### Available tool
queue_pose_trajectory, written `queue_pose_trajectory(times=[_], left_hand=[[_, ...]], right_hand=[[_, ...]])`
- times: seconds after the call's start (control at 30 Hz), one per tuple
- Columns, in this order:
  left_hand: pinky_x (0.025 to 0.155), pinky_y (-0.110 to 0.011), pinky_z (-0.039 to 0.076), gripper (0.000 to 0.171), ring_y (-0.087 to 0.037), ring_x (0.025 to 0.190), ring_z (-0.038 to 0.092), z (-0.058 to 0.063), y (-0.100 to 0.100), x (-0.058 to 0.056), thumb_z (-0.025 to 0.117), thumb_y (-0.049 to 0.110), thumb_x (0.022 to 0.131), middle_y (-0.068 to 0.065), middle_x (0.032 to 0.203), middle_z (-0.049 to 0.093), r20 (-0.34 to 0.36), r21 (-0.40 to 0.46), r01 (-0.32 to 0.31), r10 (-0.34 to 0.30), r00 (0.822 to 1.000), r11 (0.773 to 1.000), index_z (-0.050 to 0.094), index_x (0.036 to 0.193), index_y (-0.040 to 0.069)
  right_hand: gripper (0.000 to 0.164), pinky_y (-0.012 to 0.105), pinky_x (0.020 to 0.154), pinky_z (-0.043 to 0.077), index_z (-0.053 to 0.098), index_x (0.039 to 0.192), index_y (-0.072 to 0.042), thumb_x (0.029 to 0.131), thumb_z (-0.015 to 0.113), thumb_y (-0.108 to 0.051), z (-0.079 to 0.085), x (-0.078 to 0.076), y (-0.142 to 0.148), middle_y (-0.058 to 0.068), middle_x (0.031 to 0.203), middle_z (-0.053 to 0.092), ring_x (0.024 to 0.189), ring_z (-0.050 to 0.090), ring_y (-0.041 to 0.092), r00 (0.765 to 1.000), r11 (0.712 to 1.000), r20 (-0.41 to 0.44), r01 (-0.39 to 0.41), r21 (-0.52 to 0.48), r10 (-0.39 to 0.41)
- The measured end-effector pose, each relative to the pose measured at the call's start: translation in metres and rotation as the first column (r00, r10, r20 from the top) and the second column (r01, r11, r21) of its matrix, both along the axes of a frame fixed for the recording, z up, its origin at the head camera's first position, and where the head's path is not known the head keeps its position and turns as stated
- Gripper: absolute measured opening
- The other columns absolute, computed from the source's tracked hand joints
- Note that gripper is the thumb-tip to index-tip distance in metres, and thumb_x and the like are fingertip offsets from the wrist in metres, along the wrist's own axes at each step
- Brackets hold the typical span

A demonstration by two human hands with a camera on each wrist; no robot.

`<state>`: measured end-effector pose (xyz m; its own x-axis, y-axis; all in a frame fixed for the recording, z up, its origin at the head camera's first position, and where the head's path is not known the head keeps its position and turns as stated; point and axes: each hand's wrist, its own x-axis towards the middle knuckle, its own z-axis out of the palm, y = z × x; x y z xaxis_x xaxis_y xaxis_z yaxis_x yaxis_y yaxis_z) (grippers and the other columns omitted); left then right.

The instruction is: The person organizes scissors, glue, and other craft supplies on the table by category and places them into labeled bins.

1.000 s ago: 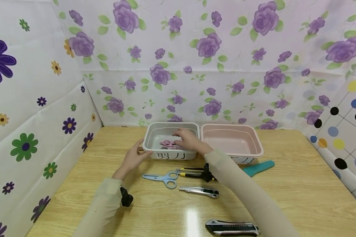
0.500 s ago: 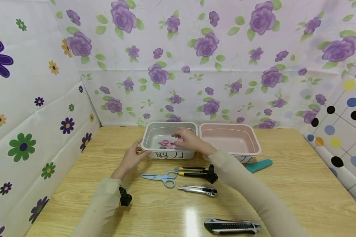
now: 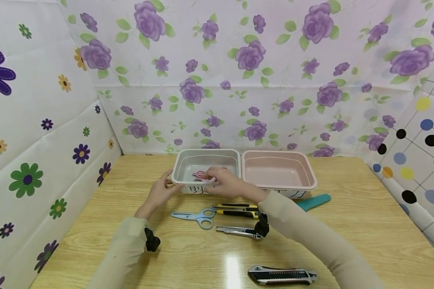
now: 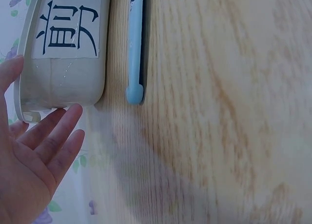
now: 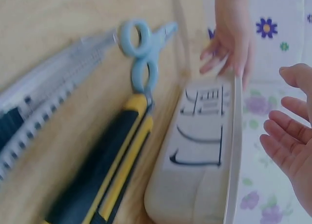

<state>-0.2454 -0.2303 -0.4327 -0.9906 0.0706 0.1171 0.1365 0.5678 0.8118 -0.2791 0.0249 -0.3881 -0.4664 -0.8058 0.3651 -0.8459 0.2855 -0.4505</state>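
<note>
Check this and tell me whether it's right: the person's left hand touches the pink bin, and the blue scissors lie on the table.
Not quite: the bin is wrong. The left hand touches the grey bin, not the pink bin, as the head view shows. The blue scissors do lie on the table.

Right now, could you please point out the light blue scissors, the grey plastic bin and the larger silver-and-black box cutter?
Light blue scissors (image 3: 198, 217): head view, where blades meet handles.
Grey plastic bin (image 3: 211, 160): head view, inner back wall.
Larger silver-and-black box cutter (image 3: 280, 275): head view, middle of its handle.
</note>
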Motion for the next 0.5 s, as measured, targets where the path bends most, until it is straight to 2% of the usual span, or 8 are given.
queue_pose_trajectory(times=[0.07, 0.1, 0.27, 0.5], left_hand=[[0.081, -0.049, 0.047, 0.077, -0.037, 0.104, 0.056, 0.000, 0.000, 0.001, 0.061, 0.046, 0.083, -0.025, 0.118, 0.055, -0.014, -0.006, 0.005, -0.005, 1.000, 1.000, 0.028, 0.142, 0.009], [0.081, -0.049, 0.047, 0.077, -0.036, 0.104, 0.056, 0.000, 0.000, 0.001, 0.061, 0.046, 0.083, -0.025, 0.118, 0.056, -0.020, -0.009, 0.008, -0.009, 1.000, 1.000, 0.028, 0.142, 0.009], [0.086, -0.051, 0.044, 0.075, -0.035, 0.107, 0.055, -0.004, -0.002, -0.003, 0.062, 0.042, 0.084, -0.023, 0.119, 0.056, 0.016, 0.000, -0.004, 0.004, 1.000, 1.000, 0.027, 0.143, 0.011], [0.087, -0.049, 0.044, 0.074, -0.034, 0.106, 0.056, -0.003, -0.001, -0.004, 0.061, 0.041, 0.085, -0.023, 0.119, 0.056, 0.026, -0.012, -0.007, 0.007, 1.000, 1.000, 0.026, 0.143, 0.011]], right_hand=[[0.036, 0.030, 0.081, 0.048, 0.059, 0.111, -0.002, 0.085, 0.064, -0.025, -0.001, 0.009, -0.002, 0.009, 0.103, 0.061, 0.095, 0.057, 0.019, 1.000, 1.000, 0.014, -0.015, 0.015, 0.015], [0.035, 0.030, 0.081, 0.048, 0.059, 0.111, -0.001, 0.083, 0.066, -0.022, 0.006, 0.021, -0.003, 0.010, 0.103, 0.060, 0.095, 0.057, 0.020, 0.999, 1.000, 0.036, -0.011, 0.029, 0.010], [0.044, 0.027, 0.085, 0.046, 0.056, 0.117, -0.003, 0.081, 0.069, -0.026, -0.004, 0.038, -0.005, 0.005, 0.108, 0.058, 0.100, 0.055, 0.019, 0.995, 0.997, 0.093, -0.030, 0.078, 0.023], [0.056, 0.028, 0.088, 0.043, 0.053, 0.121, 0.000, 0.077, 0.071, -0.030, -0.024, 0.054, -0.005, 0.011, 0.113, 0.056, 0.103, 0.053, 0.021, 0.980, 0.989, 0.194, 0.024, 0.148, -0.053]])
